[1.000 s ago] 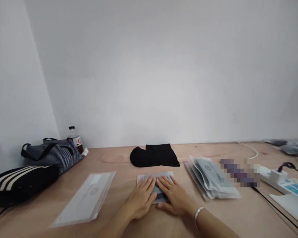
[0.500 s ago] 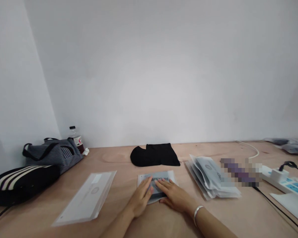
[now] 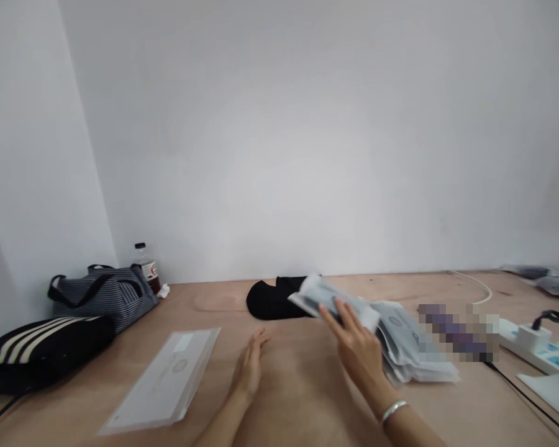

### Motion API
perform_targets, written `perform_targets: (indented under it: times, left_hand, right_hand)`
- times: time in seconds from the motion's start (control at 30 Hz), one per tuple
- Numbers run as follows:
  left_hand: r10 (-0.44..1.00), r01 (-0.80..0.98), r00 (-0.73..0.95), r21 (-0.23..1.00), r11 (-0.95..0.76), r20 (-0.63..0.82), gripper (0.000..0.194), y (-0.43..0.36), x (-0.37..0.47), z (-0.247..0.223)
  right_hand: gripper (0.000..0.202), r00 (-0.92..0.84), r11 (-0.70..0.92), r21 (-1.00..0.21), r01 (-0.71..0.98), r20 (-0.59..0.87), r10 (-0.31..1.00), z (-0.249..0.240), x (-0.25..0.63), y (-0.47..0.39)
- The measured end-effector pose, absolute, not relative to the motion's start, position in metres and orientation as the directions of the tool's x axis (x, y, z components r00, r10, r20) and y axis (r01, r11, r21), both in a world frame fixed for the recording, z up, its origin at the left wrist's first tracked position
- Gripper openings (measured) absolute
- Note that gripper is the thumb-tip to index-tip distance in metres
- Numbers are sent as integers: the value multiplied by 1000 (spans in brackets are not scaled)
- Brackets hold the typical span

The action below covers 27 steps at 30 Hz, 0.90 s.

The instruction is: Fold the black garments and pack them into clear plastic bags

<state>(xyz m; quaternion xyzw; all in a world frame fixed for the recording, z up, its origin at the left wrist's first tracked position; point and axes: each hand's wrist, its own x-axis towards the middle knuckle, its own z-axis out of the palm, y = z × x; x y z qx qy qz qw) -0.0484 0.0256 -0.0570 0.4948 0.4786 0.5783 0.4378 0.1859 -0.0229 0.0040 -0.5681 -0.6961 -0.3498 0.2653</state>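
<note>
My right hand (image 3: 361, 347) grips a frosted plastic bag (image 3: 330, 299) with something dark inside, lifted and tilted off the table. Its fingers lie over the bag's near face, and the thumb is hidden. Just to the right, a stack of similar filled bags (image 3: 403, 341) lies on the table. My left hand (image 3: 249, 369) is held edge-on above the table with fingers stretched out and nothing in it. Left of it lies a flat frosted bag (image 3: 168, 385) with a round printed mark. Behind the held bag, a black cloth piece (image 3: 270, 299) is partly covered.
A striped bag (image 3: 107, 295), a black pouch with white stripes (image 3: 51, 347) and a bottle (image 3: 148, 270) stand at the left. On the right are a power strip (image 3: 531, 344), cables and a pixelated object (image 3: 461, 332). A wall (image 3: 279, 136) rises behind the table.
The filled bag that lay flat under both hands is now raised and carried rightward toward the stack by my right hand. My left hand has let go and drawn slightly left.
</note>
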Motion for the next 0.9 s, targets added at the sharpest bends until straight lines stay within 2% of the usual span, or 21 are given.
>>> perform_targets:
  times: [0.07,0.13,0.27,0.37,0.5,0.67,0.77,0.83,0.9]
  left_hand:
    - [973,91,-78,974,-208,215,52,27,-50,-62]
    - [966,207,-40,948,-242,255,53,28,-51,-65]
    - [962,325,7,909,-260,272,54,27,-51,-64]
    - [963,361,18,896,-258,270,55,24,-49,-58]
    - [970,408,51,881,-238,239,56,18,-47,-51]
    - [969,504,107,828,-245,221,55,11,-43,-46]
    - [949,658,161,688,-307,270,52,13,-40,-44]
    - [931,754,230,553,-354,282,49,18,-40,-43]
    - [916,817,291,426,-389,277,45,28,-41,-41]
  right_hand:
    - [60,6,-104,77,992,773,634,20,204,-22]
    - [55,188,-252,-15,968,710,679,33,222,-19]
    - [52,381,-386,-106,916,523,762,35,247,-10]
    - [48,420,-425,-84,901,412,808,14,250,-3]
    - [43,405,-412,-76,908,410,817,-8,244,1]
    - [42,432,-445,-64,893,394,811,-2,236,-1]
    - [41,315,-340,-31,940,461,830,6,226,-1]
    - [40,127,-118,-48,992,423,897,7,216,2]
    - [38,-77,115,-102,988,320,944,4,204,7]
